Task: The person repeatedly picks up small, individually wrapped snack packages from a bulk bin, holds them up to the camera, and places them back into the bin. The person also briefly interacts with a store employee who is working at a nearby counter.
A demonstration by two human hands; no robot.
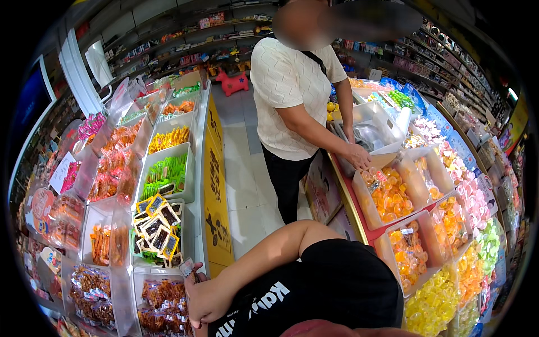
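In the head view, at lower left, the right hand [205, 297] seems to pinch a small packet [187, 267] by the rims of the clear bins [119, 238]; the left grip is out of view. A light pinch on one edge should suit it. Nearby bins hold brown packets [163, 303], black packets [161, 229], green packets [167, 174]. Right-hand bins carry orange cups [390, 194]; a co-worker's hand [358, 156] is at upper right.

A yellow-sided counter [217, 180] carries translucent bins [190, 175] of wrapped snacks [167, 175].
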